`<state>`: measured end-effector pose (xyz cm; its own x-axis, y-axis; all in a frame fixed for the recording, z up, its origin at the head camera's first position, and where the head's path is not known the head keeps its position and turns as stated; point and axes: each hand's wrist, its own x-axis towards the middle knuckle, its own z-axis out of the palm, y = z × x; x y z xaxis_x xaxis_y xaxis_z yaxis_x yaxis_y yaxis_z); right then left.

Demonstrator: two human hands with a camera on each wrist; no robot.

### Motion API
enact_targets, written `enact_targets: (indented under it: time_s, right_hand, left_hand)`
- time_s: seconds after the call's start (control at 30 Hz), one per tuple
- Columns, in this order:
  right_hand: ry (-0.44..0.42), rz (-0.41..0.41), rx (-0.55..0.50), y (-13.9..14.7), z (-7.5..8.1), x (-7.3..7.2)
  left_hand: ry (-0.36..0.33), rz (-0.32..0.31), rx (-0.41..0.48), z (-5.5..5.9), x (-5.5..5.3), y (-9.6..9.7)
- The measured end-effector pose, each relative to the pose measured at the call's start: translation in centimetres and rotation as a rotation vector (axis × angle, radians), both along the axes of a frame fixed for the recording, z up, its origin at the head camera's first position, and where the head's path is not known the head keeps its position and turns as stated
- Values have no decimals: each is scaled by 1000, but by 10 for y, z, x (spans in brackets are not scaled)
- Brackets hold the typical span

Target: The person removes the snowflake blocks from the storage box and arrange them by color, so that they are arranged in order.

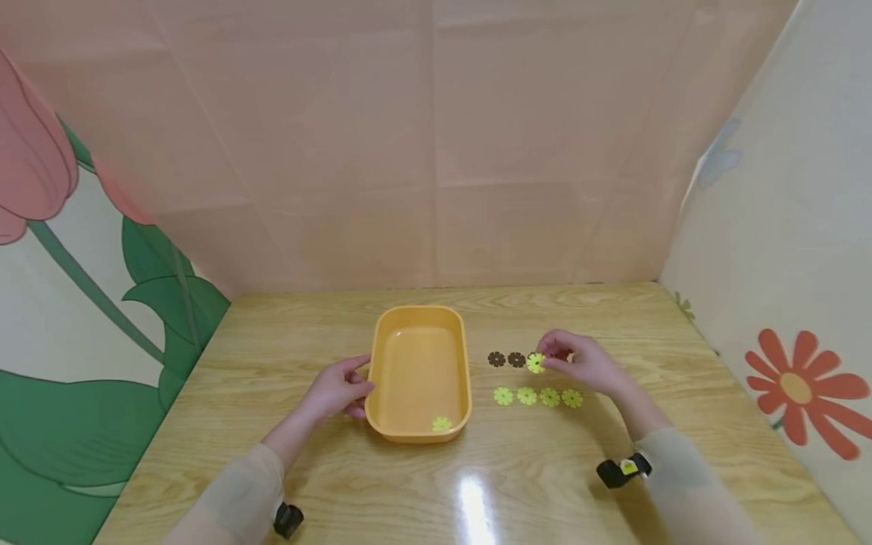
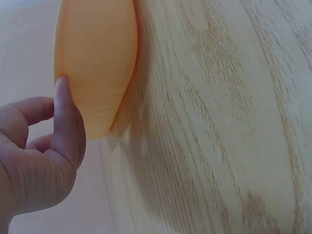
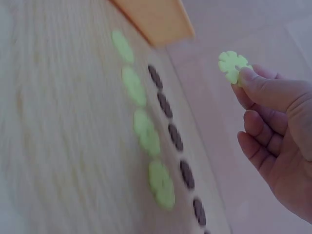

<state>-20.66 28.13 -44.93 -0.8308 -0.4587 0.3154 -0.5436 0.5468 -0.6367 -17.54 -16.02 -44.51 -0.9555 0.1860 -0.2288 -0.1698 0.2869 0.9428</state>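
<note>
My left hand (image 1: 338, 387) holds the left edge of a yellow-orange plastic tray (image 1: 417, 371), thumb near the rim and fingers against the outer wall. Inside the tray, near its front right corner, lies one yellow-green flower-shaped disc (image 1: 441, 424). Between thumb and index finger my right hand (image 3: 280, 112) pinches another yellow-green flower-shaped disc (image 3: 229, 67), raised off the table. Its other fingers are loosely curled. Below that hand runs a row of yellow-green discs (image 1: 527, 396) on the table. Behind them is a row of dark brown discs (image 1: 516, 359), partly hidden by my right hand.
The wood-grain table (image 1: 272, 454) reaches back to a pink cloth-like backdrop (image 1: 436, 151). Side panels with printed flowers (image 1: 795, 387) stand at left and right. A bright light reflection lies on the table's front.
</note>
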Motion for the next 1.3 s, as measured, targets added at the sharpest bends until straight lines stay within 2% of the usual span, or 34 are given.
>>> enact_targets:
  time_s: [0.13, 0.3, 0.47, 0.63, 0.87, 1.3]
  right_hand:
    - [25, -52, 12, 30, -11, 8]
    - [27, -78, 3, 58, -21, 20]
    - [-6, -116, 18, 80, -28, 28]
    - [-70, -140, 50, 98, -38, 30]
    - [-136, -139, 70, 106, -48, 30]
    - [-119, -117, 114, 103, -50, 31]
  left_hand:
    - [10, -6, 0, 1, 0, 0]
    - [5, -8, -3, 0, -1, 0]
    - [1, -2, -10, -3, -1, 0]
    - [-2, 9, -23, -3, -1, 1]
    - [0, 9, -26, -2, -1, 1]
    - [2, 10, -25, -3, -2, 1]
